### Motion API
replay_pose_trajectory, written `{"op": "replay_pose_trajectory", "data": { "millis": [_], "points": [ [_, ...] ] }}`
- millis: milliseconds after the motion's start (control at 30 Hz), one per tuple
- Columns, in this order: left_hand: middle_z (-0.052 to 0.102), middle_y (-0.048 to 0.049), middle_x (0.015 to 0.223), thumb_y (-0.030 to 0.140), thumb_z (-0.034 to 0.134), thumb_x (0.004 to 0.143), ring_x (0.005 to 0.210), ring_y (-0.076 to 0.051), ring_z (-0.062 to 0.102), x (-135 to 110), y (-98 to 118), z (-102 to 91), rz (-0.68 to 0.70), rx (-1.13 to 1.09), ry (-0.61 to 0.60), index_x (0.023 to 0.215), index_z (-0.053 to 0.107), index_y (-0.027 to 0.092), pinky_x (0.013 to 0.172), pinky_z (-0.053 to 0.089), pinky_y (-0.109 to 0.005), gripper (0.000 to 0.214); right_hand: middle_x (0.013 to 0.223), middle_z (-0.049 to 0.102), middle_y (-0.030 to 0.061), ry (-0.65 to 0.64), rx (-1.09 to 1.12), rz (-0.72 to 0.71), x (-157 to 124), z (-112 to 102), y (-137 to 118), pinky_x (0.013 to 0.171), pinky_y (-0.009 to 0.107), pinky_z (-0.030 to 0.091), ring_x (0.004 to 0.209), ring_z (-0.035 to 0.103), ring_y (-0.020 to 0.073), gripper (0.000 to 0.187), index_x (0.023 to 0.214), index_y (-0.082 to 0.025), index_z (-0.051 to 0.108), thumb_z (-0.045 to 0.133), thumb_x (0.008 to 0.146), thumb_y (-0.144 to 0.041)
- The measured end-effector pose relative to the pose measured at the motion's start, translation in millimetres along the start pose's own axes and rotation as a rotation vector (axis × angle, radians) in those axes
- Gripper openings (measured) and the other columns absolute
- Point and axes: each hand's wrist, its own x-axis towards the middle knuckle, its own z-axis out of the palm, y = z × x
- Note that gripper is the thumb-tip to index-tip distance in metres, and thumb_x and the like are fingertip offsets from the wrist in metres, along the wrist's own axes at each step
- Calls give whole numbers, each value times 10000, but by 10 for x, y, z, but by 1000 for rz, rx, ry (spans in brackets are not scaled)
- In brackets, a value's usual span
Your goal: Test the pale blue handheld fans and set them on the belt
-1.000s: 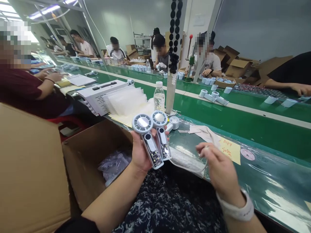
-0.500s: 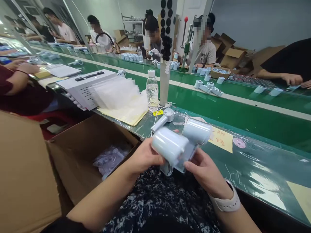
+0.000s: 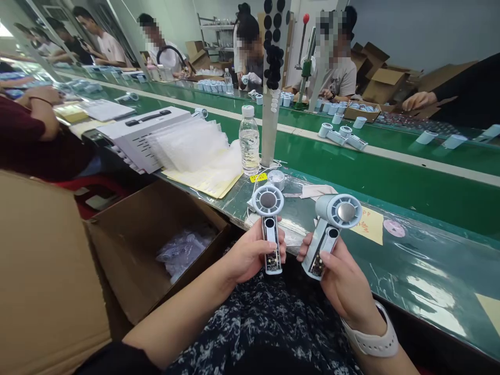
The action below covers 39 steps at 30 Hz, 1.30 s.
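The left hand (image 3: 252, 255) grips one fan (image 3: 271, 245) upright; the right hand (image 3: 344, 276) grips a second fan (image 3: 320, 250) (it leans right).

Our left fan (image 3: 268, 219): pale blue-white, silver hub
Our right fan (image 3: 332, 221): the same pale blue-white and silver
Our lap cloth (image 3: 258, 323): navy, white floral print
Our watch strap (image 3: 371, 341): white
Surface (image 3: 422, 276): green
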Motion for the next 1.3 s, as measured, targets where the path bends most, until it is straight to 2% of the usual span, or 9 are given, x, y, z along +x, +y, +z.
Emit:
{"op": "replay_pose_trajectory", "data": {
  "millis": [167, 367, 533, 667, 900, 1100, 1300],
  "points": [
    [583, 7, 867, 231, 785, 718, 702, -137, 604, -69, 17, 29, 25, 61, -65, 1146, 514, 208, 645, 525, -294, 507, 1034, 626, 37, -131, -20, -18, -10, 50, 28, 774, 331, 533, 854, 605, 185, 301, 1098, -266, 599, 696, 853, -412],
    [592, -6, 881, 283, 788, 758, 707, -134, 613, -97, 57, 87, 40, 125, -119, 1081, 528, 191, 663, 524, -291, 424, 1015, 617, 29, -219, 7, -14, -16, 73, 58, 754, 326, 521, 814, 599, 177, 294, 1159, -274, 579, 664, 891, -359],
    [630, -28, 833, 279, 778, 778, 739, -160, 634, -106, 58, 84, 17, 176, -194, 1035, 546, 178, 693, 517, -295, 360, 946, 593, 15, -194, 69, -15, -34, 120, 66, 704, 325, 507, 774, 569, 175, 399, 1256, -289, 530, 662, 882, -324],
    [606, -28, 904, 249, 788, 763, 758, -150, 630, -114, 45, 88, 6, 152, -175, 1038, 576, 181, 683, 534, -286, 354, 986, 602, 22, -150, 69, 16, -37, 162, 35, 748, 354, 519, 781, 572, 181, 372, 1194, -287, 546, 677, 854, -365],
    [575, -3, 909, 251, 797, 736, 689, -130, 620, -114, 0, 100, 41, 108, -113, 1149, 584, 205, 635, 541, -278, 467, 964, 607, 28, -157, 84, 30, -39, 119, 60, 688, 312, 511, 772, 578, 173, 274, 1073, -251, 573, 672, 844, -365],
    [580, -7, 905, 235, 802, 718, 694, -133, 613, -100, 8, 88, 69, 109, -100, 1131, 579, 193, 633, 539, -281, 471, 989, 615, 34, -154, 59, 22, -42, 105, 80, 685, 315, 524, 787, 590, 178, 309, 1119, -256, 564, 670, 849, -360],
    [593, 6, 850, 303, 757, 752, 632, -122, 598, -45, -48, 35, 48, 81, 54, 1070, 558, 182, 576, 521, -261, 395, 921, 622, 35, -81, 54, 26, -40, 137, 99, 599, 275, 530, 713, 590, 158, 229, 1029, -229, 587, 631, 881, -397]
  ]
}}
